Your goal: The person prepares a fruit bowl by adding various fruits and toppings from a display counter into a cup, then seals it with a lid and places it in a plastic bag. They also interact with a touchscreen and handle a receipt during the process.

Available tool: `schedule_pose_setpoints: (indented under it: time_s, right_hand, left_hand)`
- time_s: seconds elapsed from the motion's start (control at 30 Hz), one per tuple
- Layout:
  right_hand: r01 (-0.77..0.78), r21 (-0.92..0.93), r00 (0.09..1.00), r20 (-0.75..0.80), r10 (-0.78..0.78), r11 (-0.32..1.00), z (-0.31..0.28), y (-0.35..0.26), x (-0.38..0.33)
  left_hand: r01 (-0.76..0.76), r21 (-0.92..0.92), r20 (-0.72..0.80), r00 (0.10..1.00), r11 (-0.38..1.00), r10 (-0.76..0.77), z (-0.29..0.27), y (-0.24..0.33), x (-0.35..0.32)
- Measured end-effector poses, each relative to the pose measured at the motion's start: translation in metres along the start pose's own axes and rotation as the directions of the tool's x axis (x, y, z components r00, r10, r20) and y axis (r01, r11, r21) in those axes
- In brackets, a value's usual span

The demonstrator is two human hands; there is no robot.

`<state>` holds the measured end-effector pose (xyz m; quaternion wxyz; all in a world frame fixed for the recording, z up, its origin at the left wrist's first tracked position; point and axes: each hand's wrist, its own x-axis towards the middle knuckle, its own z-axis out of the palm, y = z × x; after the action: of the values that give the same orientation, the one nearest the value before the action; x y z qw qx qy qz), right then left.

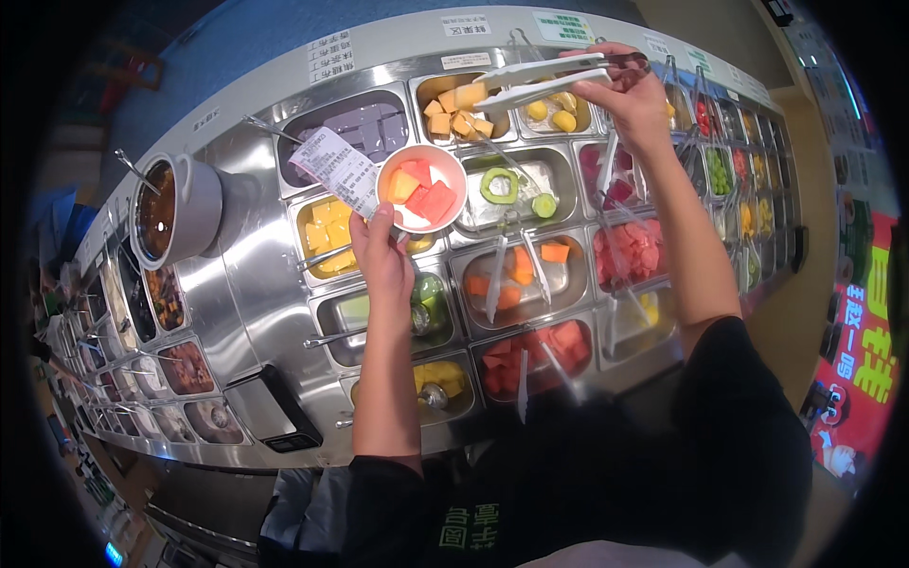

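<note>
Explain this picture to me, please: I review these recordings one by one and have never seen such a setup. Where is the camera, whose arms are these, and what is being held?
There is no machine: a person wears a wide fisheye camera on the head, looking down, so straight edges bend. Both forearms are the person's own. The left hand holds a small round white bowl with red and orange fruit cubes, plus a printed paper slip. The right hand holds long pale plastic tongs, tips over a steel tray of orange fruit chunks. Below lies a stainless steel counter of set-in trays with cut fruit; at the left stands a grey pot of dark liquid.
</note>
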<state>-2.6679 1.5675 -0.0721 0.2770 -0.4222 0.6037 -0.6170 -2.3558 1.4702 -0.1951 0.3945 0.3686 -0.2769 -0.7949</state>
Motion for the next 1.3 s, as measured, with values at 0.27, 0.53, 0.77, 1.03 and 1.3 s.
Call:
schedule_pose_setpoints:
  time_s: [0.27,0.53,0.77,1.03,1.3]
  right_hand:
    - [-0.08,0.089,0.993,0.089,0.072,0.993,0.043,-0.02,-0.022]
    - [-0.041,-0.537,0.972,0.174,0.158,0.842,0.069,0.105,0.052]
    - [0.029,-0.621,0.914,0.334,0.231,0.783,0.076,0.138,0.072]
    - [-0.034,-0.373,0.995,0.072,0.065,0.927,0.05,0.118,0.053]
    - [-0.016,0.03,0.985,0.171,0.011,0.999,0.038,-0.021,-0.006]
  left_hand:
    - [0.035,-0.045,0.005,0.999,0.998,-0.034,0.004,-0.002,0.008]
    - [0.014,-0.052,0.091,0.996,0.999,-0.009,-0.021,0.001,-0.015]
    - [0.025,-0.013,0.097,0.995,1.0,-0.023,-0.026,0.001,-0.035]
    - [0.111,0.031,-0.018,0.994,0.993,-0.11,-0.021,0.009,-0.027]
    - [0.105,0.044,0.021,0.994,0.993,-0.106,-0.017,0.011,-0.021]
